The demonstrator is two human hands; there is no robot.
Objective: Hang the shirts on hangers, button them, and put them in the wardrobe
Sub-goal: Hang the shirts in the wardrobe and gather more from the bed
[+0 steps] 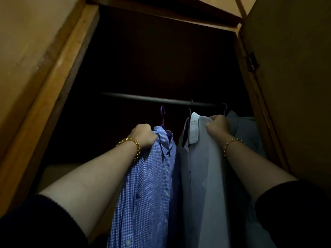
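Left hand [143, 134]: you have it clenched on the checked shirt [152, 185] at the collar.
Right hand [217, 125]: you grip the pale shirt [202, 167] at its shoulder.
Hanger [163, 115]: purple, carrying the checked shirt; the hook stands just above your left hand, under the rail [143, 97], not on it.
Pale shirt: hung on the rail, collar between your hands.
Grey shirt [245, 129]: just beyond your right hand.
Wardrobe [53, 77]: open, frame outside both arms.

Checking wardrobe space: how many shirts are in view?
3. Blue checked shirt gripped by the left hand; pale white-collared shirt gripped by the right hand; grey shirt at far right. Others may be hidden.
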